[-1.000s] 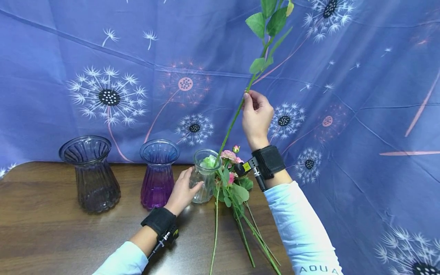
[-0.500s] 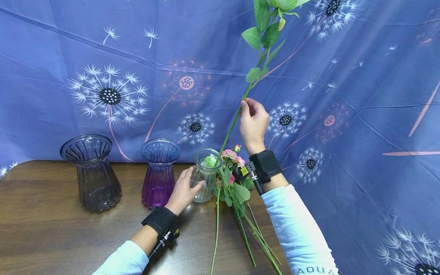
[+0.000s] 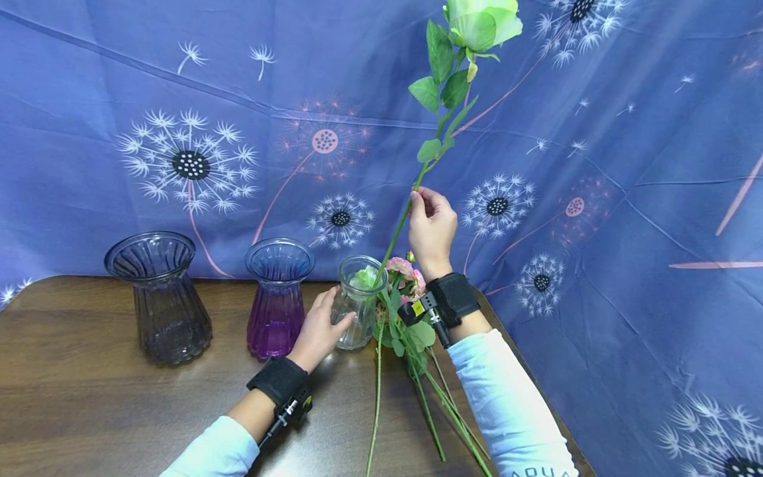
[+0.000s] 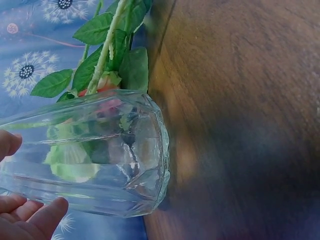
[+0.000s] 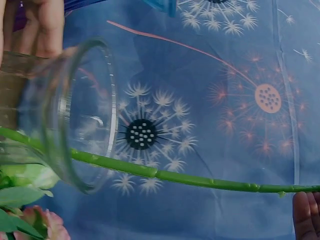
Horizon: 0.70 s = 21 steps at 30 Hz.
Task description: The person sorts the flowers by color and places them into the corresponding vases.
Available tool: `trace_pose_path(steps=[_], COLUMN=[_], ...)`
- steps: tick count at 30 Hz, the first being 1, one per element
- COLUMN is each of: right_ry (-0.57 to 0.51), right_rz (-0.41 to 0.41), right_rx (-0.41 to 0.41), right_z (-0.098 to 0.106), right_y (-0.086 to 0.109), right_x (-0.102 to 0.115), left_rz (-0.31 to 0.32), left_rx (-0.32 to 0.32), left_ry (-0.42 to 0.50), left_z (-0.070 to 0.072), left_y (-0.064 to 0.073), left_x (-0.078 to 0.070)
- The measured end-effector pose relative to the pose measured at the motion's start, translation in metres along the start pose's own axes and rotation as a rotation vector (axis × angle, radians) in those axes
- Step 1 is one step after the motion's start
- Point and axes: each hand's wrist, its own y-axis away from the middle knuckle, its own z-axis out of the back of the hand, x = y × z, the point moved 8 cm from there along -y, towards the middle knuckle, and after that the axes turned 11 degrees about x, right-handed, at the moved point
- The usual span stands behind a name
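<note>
My right hand [image 3: 433, 228] pinches the green stem [image 3: 401, 225] of a pale green rose [image 3: 481, 25], raised high with the bloom at the top. The stem slants down to the mouth of a small clear glass vase [image 3: 356, 318], and its lower part overlaps the rim in the right wrist view. My left hand [image 3: 318, 331] holds this vase from its left side, thumb across the front. Fingertips [image 4: 52, 212] show against the glass in the left wrist view. Right of the vase lie pink flowers [image 3: 401, 268] with leaves; a pale green bloom [image 3: 365, 278] shows through the glass.
A purple-blue glass vase [image 3: 277, 311] and a larger dark grey glass vase [image 3: 167, 311] stand to the left on the wooden table [image 3: 77, 384]. Several loose stems [image 3: 444, 397] run toward the front edge. A blue dandelion-print cloth [image 3: 381, 93] hangs behind.
My right hand has come down and slightly left with the rose stem, bringing the pale green bloom into the head view. The left hand stays on the clear vase.
</note>
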Motion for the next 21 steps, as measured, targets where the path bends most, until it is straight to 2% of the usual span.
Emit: trace_pose_path(steps=[13, 21], right_ry=[0.032, 0.048], right_rz=[-0.034, -0.06], right_rx=[0.01, 0.03], right_z=[-0.009, -0.015], right_y=[0.015, 0.024], right_x=[-0.019, -0.028], left_rz=[0.018, 0.052], left_rx=[0.01, 0.031], left_ry=[0.006, 0.022], left_z=[-0.001, -0.001], left_y=[0.0, -0.001], left_x=[0.001, 0.001])
